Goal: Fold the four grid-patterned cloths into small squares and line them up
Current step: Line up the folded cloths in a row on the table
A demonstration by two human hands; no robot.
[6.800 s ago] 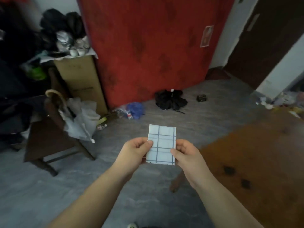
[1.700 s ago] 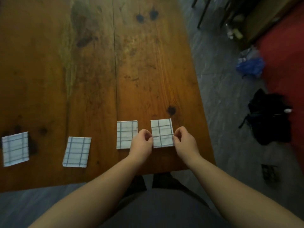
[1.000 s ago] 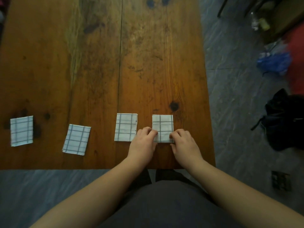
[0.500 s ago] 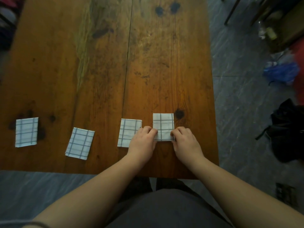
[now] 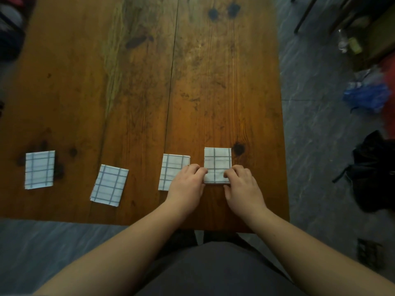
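four folded grid cloths lie in a rough row along the near edge of the wooden table (image 5: 149,82). the leftmost cloth (image 5: 39,169) sits well apart from the rest. the second cloth (image 5: 109,184) is turned a little askew and lies nearer the edge. the third cloth (image 5: 171,167) lies just beside the rightmost cloth (image 5: 218,159), with a narrow strip of wood between them.

the person's left hand (image 5: 188,182) grips the rightmost cloth at its near left corner, fingers curled onto the edge. the right hand (image 5: 241,184) does the same at the near right corner. the thumbs are hidden, so how far they reach under cannot be told. the left hand also hides the near right corner of the third cloth, and whether it touches that cloth cannot be told.

the cloths look thin, soft and very light, so a folded packet would likely spring open or skid on the smooth wood if dragged by one corner. it seems safest to hold each by two corners of one edge, all layers pinched together, and to press flat before letting go. the rightmost cloth looks nearly placed, though it sits slightly farther from the edge than its neighbour. the askew second cloth probably wants squaring too
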